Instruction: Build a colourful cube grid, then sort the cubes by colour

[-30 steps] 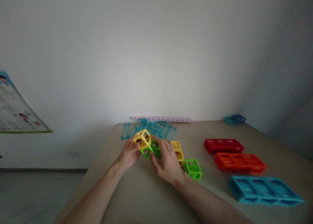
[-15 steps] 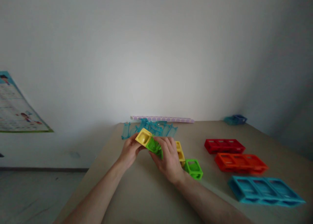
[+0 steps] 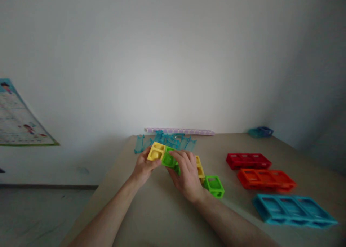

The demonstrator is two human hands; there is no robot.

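Both of my hands meet over the middle of a beige table (image 3: 162, 218). My left hand (image 3: 142, 169) grips a yellow open-frame cube block (image 3: 156, 151). My right hand (image 3: 186, 175) wraps around a green cube block (image 3: 169, 158) that sits joined to the yellow one. Behind my right hand a second yellow block (image 3: 199, 168) is partly hidden. A loose green cube block (image 3: 214, 186) lies on the table just right of my right wrist.
A pile of clear teal pieces (image 3: 173, 142) and a long lilac strip (image 3: 180, 131) lie at the table's far edge. To the right lie a red tray (image 3: 248, 161), an orange tray (image 3: 265, 179) and a blue tray (image 3: 293, 210). A poster (image 3: 18, 119) hangs at the left.
The yellow block has tipped down from a raised, angled pose and now sits lower, side by side with the green block. Both hands stayed in place around them.
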